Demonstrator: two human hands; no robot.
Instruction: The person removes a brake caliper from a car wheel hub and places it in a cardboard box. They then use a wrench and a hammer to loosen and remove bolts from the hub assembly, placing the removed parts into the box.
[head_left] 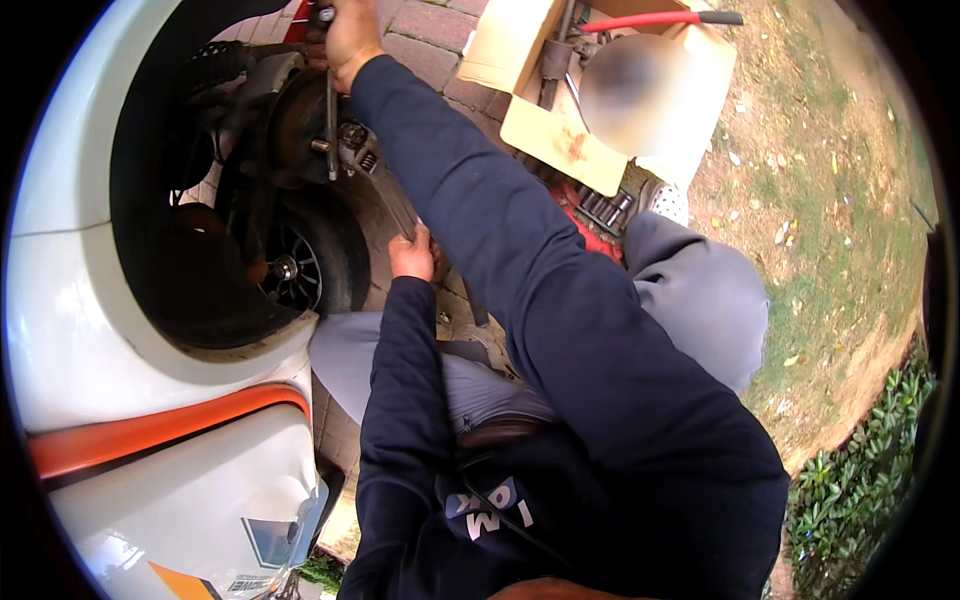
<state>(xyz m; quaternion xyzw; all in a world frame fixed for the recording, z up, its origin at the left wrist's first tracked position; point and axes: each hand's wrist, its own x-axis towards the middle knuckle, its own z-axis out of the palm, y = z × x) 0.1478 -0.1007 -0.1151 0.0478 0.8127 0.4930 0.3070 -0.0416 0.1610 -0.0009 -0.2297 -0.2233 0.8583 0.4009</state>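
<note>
White bodywork [65, 330] with an orange strip [170, 424], at left; spoked wheel [349, 250] with black tyre, in the lower part of the dark wheel opening; open cardboard box [562, 146], top, holding metal tools, its interior partly blurred; red bar [645, 19] with a dark end, lying across the box's upper part; row of sockets [606, 211] in a red case [598, 243], just below the box; brick paving [425, 25], beneath; patchy grass [820, 130] strewn with pale bits, at right; leafy hedge [862, 480], lower right

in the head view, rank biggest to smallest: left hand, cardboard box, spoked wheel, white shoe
1. Cardboard box
2. Spoked wheel
3. Left hand and white shoe: too alike to rank
</note>
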